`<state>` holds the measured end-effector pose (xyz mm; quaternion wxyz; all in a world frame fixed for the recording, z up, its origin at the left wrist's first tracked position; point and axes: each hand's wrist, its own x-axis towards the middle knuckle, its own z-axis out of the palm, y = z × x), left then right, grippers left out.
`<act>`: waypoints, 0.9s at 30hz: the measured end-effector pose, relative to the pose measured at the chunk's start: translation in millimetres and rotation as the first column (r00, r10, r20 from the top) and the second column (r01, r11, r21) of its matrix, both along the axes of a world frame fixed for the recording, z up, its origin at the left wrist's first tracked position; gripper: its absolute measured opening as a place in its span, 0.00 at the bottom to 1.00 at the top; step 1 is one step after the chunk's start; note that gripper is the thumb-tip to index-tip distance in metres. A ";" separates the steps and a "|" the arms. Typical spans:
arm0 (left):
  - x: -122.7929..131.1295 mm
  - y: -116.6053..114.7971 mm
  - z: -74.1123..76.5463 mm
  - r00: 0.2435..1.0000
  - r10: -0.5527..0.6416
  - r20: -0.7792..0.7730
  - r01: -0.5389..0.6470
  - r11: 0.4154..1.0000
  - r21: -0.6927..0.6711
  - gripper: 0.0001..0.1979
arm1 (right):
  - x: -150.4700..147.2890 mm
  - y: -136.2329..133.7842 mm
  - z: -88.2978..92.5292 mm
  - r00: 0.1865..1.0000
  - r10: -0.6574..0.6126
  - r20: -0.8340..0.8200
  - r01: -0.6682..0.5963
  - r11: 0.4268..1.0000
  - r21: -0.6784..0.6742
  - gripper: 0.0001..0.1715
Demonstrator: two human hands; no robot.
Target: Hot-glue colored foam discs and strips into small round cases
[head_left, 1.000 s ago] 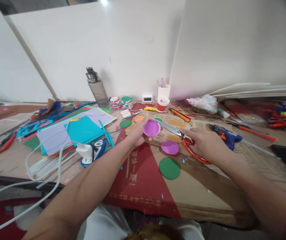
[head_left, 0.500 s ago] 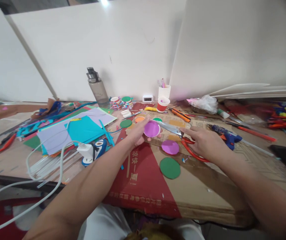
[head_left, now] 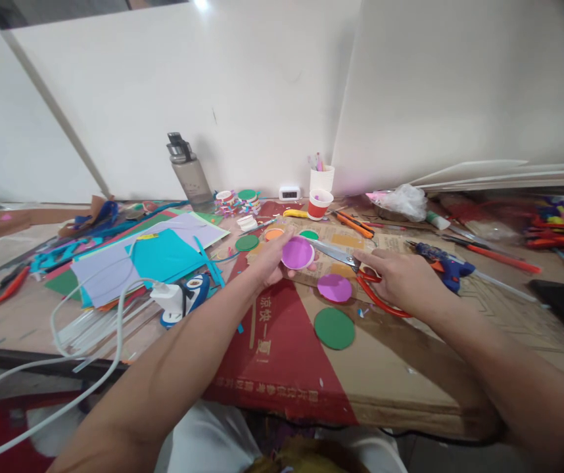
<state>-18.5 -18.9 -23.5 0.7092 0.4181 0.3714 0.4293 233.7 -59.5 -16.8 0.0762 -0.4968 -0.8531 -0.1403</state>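
Observation:
A purple disc with a white rim (head_left: 298,253) is held in my left hand (head_left: 273,261), thumb at its upper left and fingertips below it. My right hand (head_left: 403,279) grips red-handled scissors (head_left: 378,299), whose blades reach left to the disc's right edge. Just below the blades lies a purple paper circle (head_left: 334,288) on the cardboard (head_left: 385,384), with a larger green circle (head_left: 334,328) nearer the front. Behind my hands are a small green circle (head_left: 309,234), an orange circle (head_left: 275,234) and another green circle (head_left: 247,243).
Coloured paper sheets (head_left: 164,256), a power strip (head_left: 196,295) and white cables are on the left. A bottle (head_left: 190,174), clock (head_left: 289,193) and red-and-white cup (head_left: 320,205) stand at the back. A blue glue gun (head_left: 452,272) lies right.
The view has shifted slightly. My hands, the purple disc and the scissors keep nearly the same position relative to each other.

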 end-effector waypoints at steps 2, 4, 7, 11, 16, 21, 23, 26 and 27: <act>-0.4 1.2 -1.0 1.000 -0.003 -0.001 0.003 1.000 -0.008 0.23 | -0.5 -0.2 0.2 1.000 -0.006 -0.002 0.006 1.000 -0.003 0.26; -0.7 2.2 -1.7 1.000 -0.007 -0.002 0.007 1.000 -0.014 0.23 | -0.7 -0.2 0.2 1.000 -0.007 -0.003 0.007 1.000 -0.004 0.26; -1.3 3.1 -1.9 1.000 -0.020 -0.003 0.019 0.999 -0.025 0.24 | -0.7 -0.2 0.2 1.000 0.000 -0.008 0.000 1.000 -0.008 0.26; -2.7 3.4 -1.0 0.999 -0.037 0.007 0.037 0.999 -0.036 0.26 | -1.3 0.1 0.4 1.000 -0.006 -0.024 0.004 0.999 -0.043 0.25; -3.8 2.4 0.8 0.999 -0.023 0.047 0.025 0.998 -0.054 0.25 | 0.2 6.0 -4.2 0.989 -0.118 -0.086 0.111 0.990 -0.085 0.23; -1.2 0.2 1.6 0.983 -0.023 0.181 0.027 0.999 -0.019 0.20 | 5.1 16.3 -11.7 0.961 -0.271 -0.052 0.260 0.952 -0.161 0.19; -0.1 -0.5 2.2 0.978 -0.024 0.207 0.031 0.999 -0.031 0.21 | 6.0 18.9 -13.5 0.949 -0.314 -0.035 0.301 0.932 -0.202 0.19; 1.2 -1.2 4.1 0.971 0.004 0.240 0.017 0.996 -0.083 0.22 | 5.2 19.9 -15.0 0.947 -0.316 -0.056 0.288 0.914 -0.287 0.21; 1.8 -1.5 4.8 0.968 0.019 0.251 0.008 0.994 -0.107 0.22 | 4.7 19.6 -15.4 0.953 -0.295 -0.065 0.262 0.915 -0.306 0.21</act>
